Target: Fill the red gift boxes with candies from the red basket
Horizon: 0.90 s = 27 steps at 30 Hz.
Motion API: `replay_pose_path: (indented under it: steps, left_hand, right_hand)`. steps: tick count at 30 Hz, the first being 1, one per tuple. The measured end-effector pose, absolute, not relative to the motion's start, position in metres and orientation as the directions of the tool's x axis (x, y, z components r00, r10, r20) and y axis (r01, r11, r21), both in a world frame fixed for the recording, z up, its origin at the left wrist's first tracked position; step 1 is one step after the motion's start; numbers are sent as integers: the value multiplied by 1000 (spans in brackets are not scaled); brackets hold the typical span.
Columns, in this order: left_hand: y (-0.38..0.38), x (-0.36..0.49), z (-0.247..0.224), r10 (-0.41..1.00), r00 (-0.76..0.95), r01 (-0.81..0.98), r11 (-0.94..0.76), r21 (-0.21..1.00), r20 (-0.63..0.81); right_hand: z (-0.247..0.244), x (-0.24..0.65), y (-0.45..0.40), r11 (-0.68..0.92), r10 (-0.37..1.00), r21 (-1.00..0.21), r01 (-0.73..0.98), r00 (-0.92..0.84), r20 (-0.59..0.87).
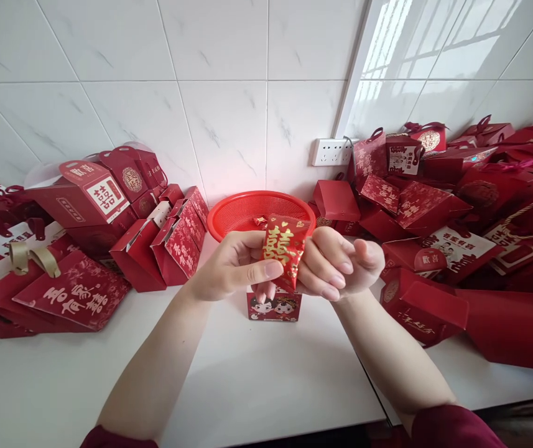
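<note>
My left hand (238, 264) pinches a shiny red packet (282, 249) with gold characters, its thumb lying across the front. Against the packet's right side is my right hand (336, 261), its fingers curled; whether anything is inside them is hidden. Below both hands, a small red box (274, 307) with two cartoon figures stands on the white table (266, 379), its upper part covered by the hands. Just behind them sits a red perforated basket (229, 208), with a small red wrapped piece partly visible inside.
Red gift boxes (79, 292) crowd the table's left side. More red boxes (425, 305) are heaped on the right. A white power strip (332, 152) rests against the tiled wall (224, 118) at the back.
</note>
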State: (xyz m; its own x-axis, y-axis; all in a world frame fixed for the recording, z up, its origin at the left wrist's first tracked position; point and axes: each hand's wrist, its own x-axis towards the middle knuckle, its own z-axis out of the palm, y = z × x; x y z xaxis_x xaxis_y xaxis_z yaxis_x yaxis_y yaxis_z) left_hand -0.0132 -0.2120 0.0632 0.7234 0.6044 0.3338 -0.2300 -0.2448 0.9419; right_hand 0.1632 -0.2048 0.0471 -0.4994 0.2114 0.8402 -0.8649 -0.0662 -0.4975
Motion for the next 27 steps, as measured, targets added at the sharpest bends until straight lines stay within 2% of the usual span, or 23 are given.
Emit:
replay_pose_path:
  steps: [9,19,24,27]
  left_hand:
    - [-215,-14,66,643,715,-143,-247,958,273]
    - [-214,-13,66,621,739,-151,-225,962,261]
    - [-216,-10,66,615,728,-159,-277,948,302]
    - [-217,-7,65,690,614,-161,-364,917,382]
  right_hand:
    - [42,162,-202,-114,241,-521,-846,-533,811]
    - [39,159,-200,-195,264,-508,-839,-543,797]
    - [35,157,-199,-233,261,-496,-836,-545,797]
    - [37,158,-198,-195,282,-492,-849,-529,801]
